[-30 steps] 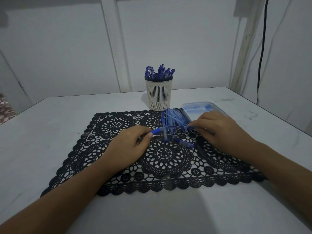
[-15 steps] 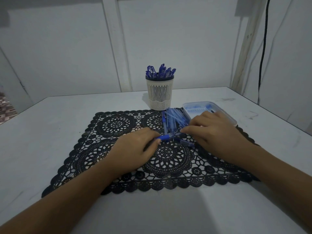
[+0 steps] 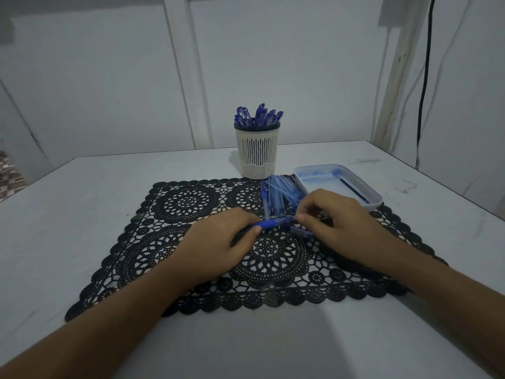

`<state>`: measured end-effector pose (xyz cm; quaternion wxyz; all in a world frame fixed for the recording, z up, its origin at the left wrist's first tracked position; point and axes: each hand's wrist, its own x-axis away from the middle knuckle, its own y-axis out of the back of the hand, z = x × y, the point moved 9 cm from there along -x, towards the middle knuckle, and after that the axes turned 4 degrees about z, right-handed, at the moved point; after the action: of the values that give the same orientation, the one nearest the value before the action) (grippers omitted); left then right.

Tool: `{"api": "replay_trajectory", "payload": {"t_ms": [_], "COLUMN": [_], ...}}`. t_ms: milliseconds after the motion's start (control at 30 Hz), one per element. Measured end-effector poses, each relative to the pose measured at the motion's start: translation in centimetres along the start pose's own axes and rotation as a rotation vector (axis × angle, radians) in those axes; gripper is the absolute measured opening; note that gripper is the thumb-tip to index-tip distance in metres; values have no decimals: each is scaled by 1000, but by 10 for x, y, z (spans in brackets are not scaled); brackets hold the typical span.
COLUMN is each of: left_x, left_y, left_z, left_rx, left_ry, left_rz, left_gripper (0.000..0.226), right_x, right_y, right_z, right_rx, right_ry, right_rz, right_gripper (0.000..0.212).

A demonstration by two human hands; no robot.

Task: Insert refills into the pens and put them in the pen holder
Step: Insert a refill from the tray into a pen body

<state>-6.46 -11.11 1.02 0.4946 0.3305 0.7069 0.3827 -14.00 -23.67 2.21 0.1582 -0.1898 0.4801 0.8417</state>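
My left hand [image 3: 218,243] grips a blue pen [image 3: 272,222] low over the black lace mat [image 3: 169,233], its blue end pointing right. My right hand [image 3: 336,222] has its fingertips pinched together at that end of the pen; what they pinch is too small to tell. Just behind both hands lies a pile of pale blue pen barrels [image 3: 281,195]. A white slotted pen holder [image 3: 256,151] stands at the mat's far edge with several blue pens [image 3: 258,117] upright in it.
A shallow clear plastic tray [image 3: 366,205] sits right of the pile, with one dark refill [image 3: 354,190] lying in it. A white table [image 3: 82,192] carries everything. A wall stands close behind, and a black cable [image 3: 425,77] hangs at the right.
Both hands drew back from the pile toward me. The blue pen in my left hand came along, and my right fingertips closed in on its right end.
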Motion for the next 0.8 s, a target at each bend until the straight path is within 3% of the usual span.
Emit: {"api": "replay_trajectory", "payload": {"t_ms": [67,133,267,433,567,667,800], "left_x": [0,0,1,0,1,0,0], "left_y": [-2,-1,3,2,3,3,1], "left_z": [-2,-2,9,17,15,15,14], "left_rx": [-8,-9,34,44,43,55,50], "left_ry": [-19,-18,61,114,104,108,107], "left_rz": [10,5,-27,-35,-32,-34,-24], "left_gripper": [38,38,43,39,46,47,41], "right_x": [-1,-1,2,9,7,3,4], "right_y": [-4,-8,-7,-27,-29,-14,-3], "right_z": [7,8,-9,2,10,2,-14], "right_rx": [-35,-45,-50,322,364,61,-331], "right_ry": [40,31,-114,76,136,-19,-183], "right_rz": [12,21,7,153,112,26,-68], "right_gripper": [4,16,16,39,22,6,19]}}
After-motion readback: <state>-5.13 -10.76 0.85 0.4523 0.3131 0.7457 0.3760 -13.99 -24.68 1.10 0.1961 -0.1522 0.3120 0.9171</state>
